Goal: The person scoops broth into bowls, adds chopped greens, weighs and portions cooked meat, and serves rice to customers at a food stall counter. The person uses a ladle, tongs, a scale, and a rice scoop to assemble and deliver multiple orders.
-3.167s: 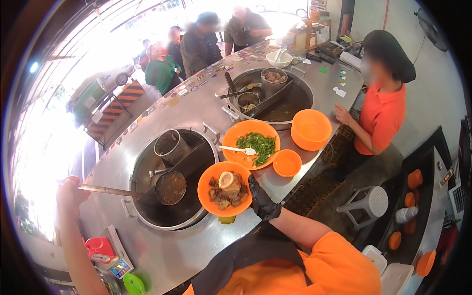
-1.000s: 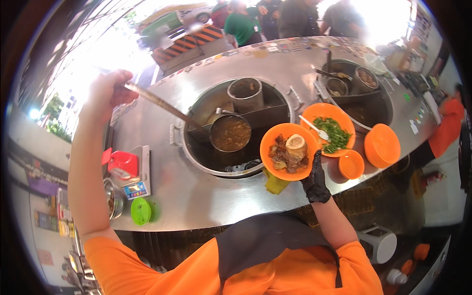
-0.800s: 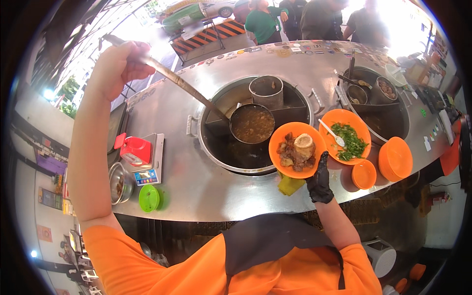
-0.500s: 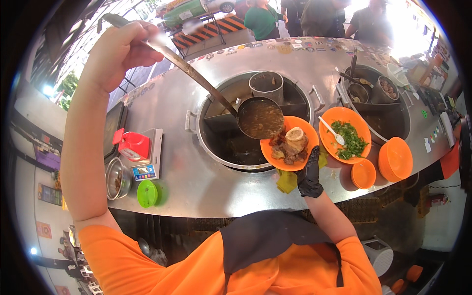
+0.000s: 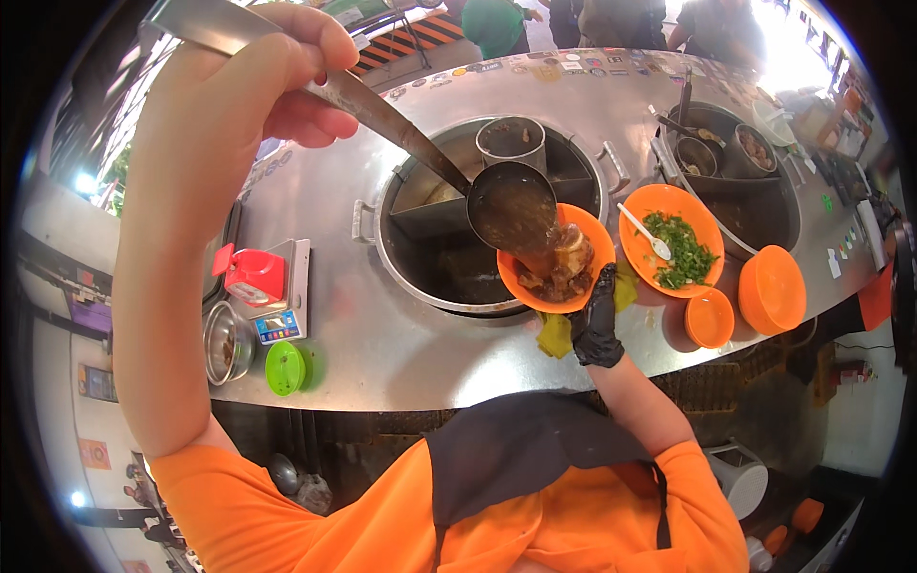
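My bare left hand [image 5: 277, 81], raised high, is closed around the handle of a long metal ladle [image 5: 401, 134]. The ladle's bowl, full of brown broth [image 5: 511, 210], tips over the edge of an orange bowl [image 5: 599, 250], and broth runs down into it. Chunks of meat with a bone [image 5: 570, 258] lie in that bowl. In a black glove, my right hand [image 5: 598, 325] grips the orange bowl from its near right side, with a yellow-green cloth [image 5: 556, 336] under it. Both stand over the near right rim of a round divided pot [image 5: 449, 302].
Right of the bowl is an orange plate [image 5: 642, 205] of chopped greens with a white spoon [image 5: 645, 229]. Orange bowls [image 5: 772, 291] and a second pot [image 5: 778, 224] stand beyond. At left are a red scale [image 5: 256, 275], a steel bowl [image 5: 215, 334] and a green cup [image 5: 285, 369].
The ladle has tilted further, and broth now pours onto the meat. My left hand has come closer to the camera. The orange bowl has shifted slightly left and tilted.
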